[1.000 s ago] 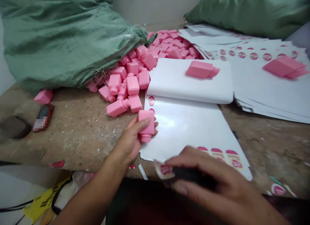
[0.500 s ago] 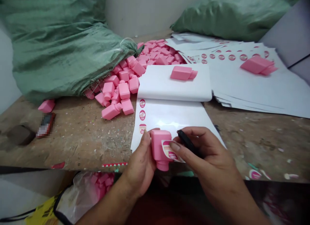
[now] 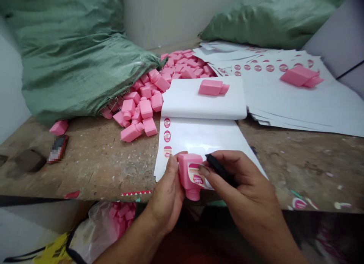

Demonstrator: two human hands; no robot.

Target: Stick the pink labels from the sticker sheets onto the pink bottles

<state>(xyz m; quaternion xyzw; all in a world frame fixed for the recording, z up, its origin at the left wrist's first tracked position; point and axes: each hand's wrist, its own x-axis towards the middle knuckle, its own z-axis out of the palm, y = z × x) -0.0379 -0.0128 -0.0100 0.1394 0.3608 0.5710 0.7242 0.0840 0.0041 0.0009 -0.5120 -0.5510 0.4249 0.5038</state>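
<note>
My left hand (image 3: 167, 196) is closed around a small pink plastic bottle (image 3: 185, 173), which is held neck down over the table's front edge. A white, pink and cream sticker (image 3: 196, 175) printed "BABY" lies against the bottle's side facing right. My right hand (image 3: 241, 180) presses the sticker with its thumb. The same hand grips a slim black pen-like tool (image 3: 217, 168), its tip pointing up and left; its exact kind I cannot make out. Under both hands lies a sticker sheet (image 3: 199, 137), with a few stickers along its left edge and its far part folded over.
One pink bottle lies on the folded sheet part (image 3: 182, 101). A heap of pink bottles (image 3: 145, 105) spills from a green sack (image 3: 85, 74). More sheets (image 3: 290, 108) are stacked at right, another bottle on them. A dark lump (image 3: 30, 160) and a blurred red-black object (image 3: 58, 148) lie left.
The sticker, lifted at an angle before, now lies flatter on the bottle's side, with its print turned more toward me. The bottle has turned slightly; the camera view has shifted a little.
</note>
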